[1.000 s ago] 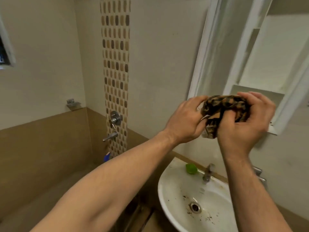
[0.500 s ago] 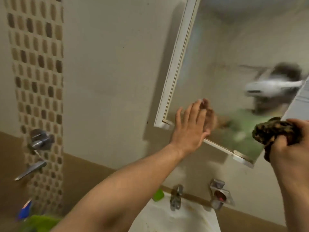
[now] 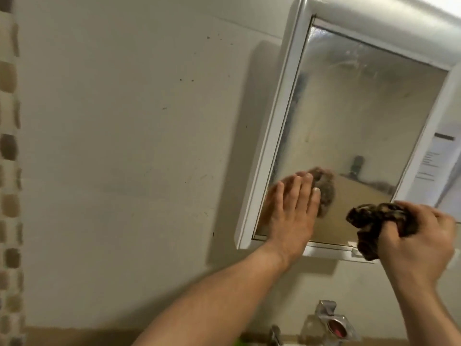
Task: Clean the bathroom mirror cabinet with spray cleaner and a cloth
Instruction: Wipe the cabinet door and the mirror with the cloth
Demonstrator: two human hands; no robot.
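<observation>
my left hand lies flat, fingers straight, on the mirror cabinet glass; my right hand clutches the cloth.
i see the bunched, dark-patterned cloth in front of the glass's lower right corner, near the white frame; the glass looks smeared.

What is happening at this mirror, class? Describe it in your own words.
A person is working at the mirror cabinet. The left hand presses flat, fingers straight, on the lower left of the mirror. The right hand grips a bunched, dark patterned cloth by the door's lower right corner; whether it touches the glass is unclear. The glass looks hazy and streaked.
</observation>
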